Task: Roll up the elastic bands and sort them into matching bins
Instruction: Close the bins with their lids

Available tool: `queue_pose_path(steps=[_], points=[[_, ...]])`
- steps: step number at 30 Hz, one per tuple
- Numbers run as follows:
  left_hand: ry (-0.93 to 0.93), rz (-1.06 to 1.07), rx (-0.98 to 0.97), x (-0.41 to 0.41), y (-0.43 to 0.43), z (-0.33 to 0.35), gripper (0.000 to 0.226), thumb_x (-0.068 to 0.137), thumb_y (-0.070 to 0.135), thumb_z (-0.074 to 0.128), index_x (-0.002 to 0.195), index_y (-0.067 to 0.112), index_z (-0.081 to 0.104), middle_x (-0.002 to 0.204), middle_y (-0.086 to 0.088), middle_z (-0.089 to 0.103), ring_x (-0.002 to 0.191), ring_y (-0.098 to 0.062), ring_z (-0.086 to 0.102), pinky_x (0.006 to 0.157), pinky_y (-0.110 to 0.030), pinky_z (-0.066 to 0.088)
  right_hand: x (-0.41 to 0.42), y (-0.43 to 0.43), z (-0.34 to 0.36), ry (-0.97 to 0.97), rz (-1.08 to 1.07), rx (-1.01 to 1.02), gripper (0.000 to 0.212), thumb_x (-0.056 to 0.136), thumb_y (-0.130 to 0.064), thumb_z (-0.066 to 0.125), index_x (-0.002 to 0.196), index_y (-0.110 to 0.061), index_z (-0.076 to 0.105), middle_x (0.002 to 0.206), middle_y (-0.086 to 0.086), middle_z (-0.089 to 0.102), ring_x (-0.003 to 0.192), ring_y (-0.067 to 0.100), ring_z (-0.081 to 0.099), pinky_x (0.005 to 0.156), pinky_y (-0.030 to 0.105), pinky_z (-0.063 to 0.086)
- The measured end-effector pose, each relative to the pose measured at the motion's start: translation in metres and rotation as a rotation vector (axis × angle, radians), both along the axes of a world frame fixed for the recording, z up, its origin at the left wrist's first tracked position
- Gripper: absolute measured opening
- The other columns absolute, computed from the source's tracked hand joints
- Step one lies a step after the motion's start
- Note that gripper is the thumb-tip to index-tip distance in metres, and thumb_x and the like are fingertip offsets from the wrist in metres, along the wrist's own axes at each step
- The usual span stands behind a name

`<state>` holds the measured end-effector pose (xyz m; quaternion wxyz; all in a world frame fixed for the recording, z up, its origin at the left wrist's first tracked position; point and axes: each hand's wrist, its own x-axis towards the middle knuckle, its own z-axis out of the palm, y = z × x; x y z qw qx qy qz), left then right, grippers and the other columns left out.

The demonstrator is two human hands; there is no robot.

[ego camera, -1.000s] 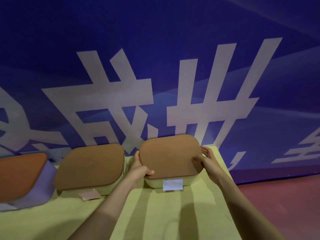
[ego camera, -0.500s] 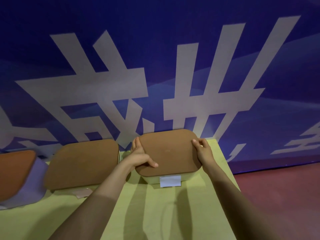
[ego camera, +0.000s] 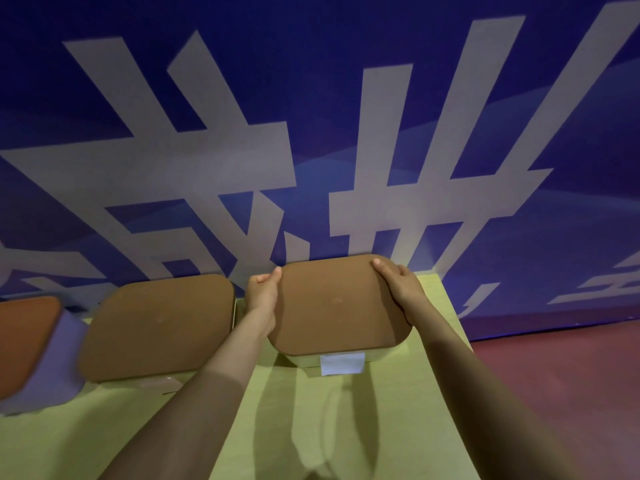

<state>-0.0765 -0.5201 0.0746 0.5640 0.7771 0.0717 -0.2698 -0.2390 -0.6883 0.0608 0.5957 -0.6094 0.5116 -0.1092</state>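
Hands on the rightmost lid [ego camera: 336,306], both of them. We see the left hand [ego camera: 262,296] gripping the lid's left edge, thumb [ego camera: 277,273] up on the top face near the far left corner and the other fingers tucked out of sight below the rim. The right hand [ego camera: 401,289] grips the right edge: fingers wrap the far right corner, one fingertip [ego camera: 375,262] flat on the brown top. The lid covers a pale bin [ego camera: 381,356], of which only the front wall shows, under the near edge. A white label [ego camera: 342,364] is stuck to that wall. We cannot tell whether the lid is fully seated or lifted slightly. The bin sits at the far right corner of the yellow-green table [ego camera: 311,427], close to the blue banner [ego camera: 311,98] with big white characters. Just left of the left hand is a second bin [ego camera: 234,317] under its own brown lid [ego camera: 159,323], closed. Further left, at the frame edge, is a purple bin [ego camera: 59,368] with an orange-brown lid [ego camera: 24,337], blurred. Both forearms are bare and cast shadows on the tabletop. There is red floor [ego camera: 571,375] to the right of the table.
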Motion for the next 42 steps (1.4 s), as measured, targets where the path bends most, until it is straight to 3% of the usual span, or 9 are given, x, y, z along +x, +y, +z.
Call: queue_pose_path(steps=[5,10,15,20,23,26,30,34,42], points=[[0.018,0.083,-0.051,0.008,-0.005,-0.009,0.024,0.089,0.026,0.065,0.104,0.010,0.056,0.103,-0.007,0.060,0.098,-0.026,0.054,0.086,-0.035,0.042,0.004,-0.002,-0.003,0.053,-0.005,-0.114,0.054,0.088,-0.054,0.054,0.122,-0.012,0.052,0.118,0.010,0.060,0.102,0.027,0.056,0.088,0.041,0.047],[-0.078,0.109,-0.049,0.001,-0.004,-0.008,0.019,0.089,0.025,0.065,0.096,0.011,0.054,0.093,-0.005,0.058,0.086,-0.021,0.051,0.076,-0.030,0.039,0.005,0.003,-0.004,0.169,-0.006,-0.218,0.064,0.085,-0.063,0.051,0.123,-0.012,0.053,0.116,0.009,0.062,0.103,0.029,0.058,0.092,0.046,0.047],[-0.201,-0.107,0.075,-0.005,0.003,0.000,0.025,0.094,0.020,0.057,0.115,0.007,0.056,0.118,-0.013,0.061,0.094,-0.022,0.052,0.079,-0.027,0.037,0.004,0.018,0.012,0.250,0.050,-0.411,0.048,0.094,-0.053,0.045,0.118,-0.012,0.050,0.109,0.008,0.063,0.090,0.024,0.057,0.074,0.033,0.042],[-0.132,-0.376,0.114,-0.006,0.027,0.023,0.062,0.093,0.012,0.059,0.147,0.012,0.028,0.150,-0.010,0.036,0.133,-0.028,0.040,0.107,-0.037,0.037,0.005,0.046,0.037,0.303,0.211,-0.587,0.043,0.099,-0.029,0.043,0.139,-0.012,0.039,0.142,0.011,0.045,0.127,0.030,0.045,0.105,0.042,0.041],[-0.087,-0.385,0.006,-0.005,0.054,0.049,0.064,0.091,0.008,0.061,0.146,0.007,0.029,0.151,-0.011,0.034,0.135,-0.026,0.039,0.108,-0.034,0.034,0.011,0.074,0.066,0.361,0.281,-0.616,0.032,0.097,-0.029,0.041,0.127,-0.020,0.052,0.133,0.008,0.054,0.117,0.028,0.052,0.103,0.042,0.044],[-0.126,-0.397,-0.104,0.003,0.090,0.087,0.055,0.089,0.005,0.062,0.140,0.001,0.040,0.142,-0.014,0.046,0.124,-0.027,0.050,0.099,-0.034,0.041,0.022,0.116,0.116,0.390,0.408,-0.564,0.043,0.099,-0.028,0.046,0.140,-0.016,0.042,0.142,0.008,0.046,0.128,0.028,0.045,0.107,0.035,0.036],[-0.211,-0.448,-0.239,0.034,0.155,0.158,0.040,0.090,0.005,0.060,0.129,0.003,0.052,0.124,-0.015,0.059,0.099,-0.019,0.056,0.074,-0.025,0.045,0.054,0.172,0.185,0.214,0.498,-0.646,0.062,0.094,-0.029,0.057,0.147,-0.013,0.028,0.151,0.010,0.036,0.134,0.027,0.038,0.106,0.033,0.033],[-0.368,-0.518,-0.314,0.068,0.217,0.250,0.033,0.092,0.007,0.058,0.125,0.007,0.055,0.099,-0.003,0.064,0.087,-0.011,0.060,0.077,-0.025,0.047,0.080,0.225,0.273,0.114,0.509,-0.782,0.067,0.095,-0.034,0.054,0.150,-0.016,0.021,0.151,0.010,0.034,0.132,0.028,0.041,0.101,0.034,0.037],[-0.644,-0.594,-0.449,0.078,0.310,0.409,0.023,0.091,0.026,0.062,0.113,0.019,0.062,0.117,0.001,0.065,0.110,-0.016,0.061,0.098,-0.036,0.048,0.085,0.304,0.423,-0.175,0.454,-0.977,0.067,0.093,-0.042,0.054,0.150,-0.021,0.023,0.154,0.004,0.030,0.134,0.025,0.040,0.105,0.038,0.039]])
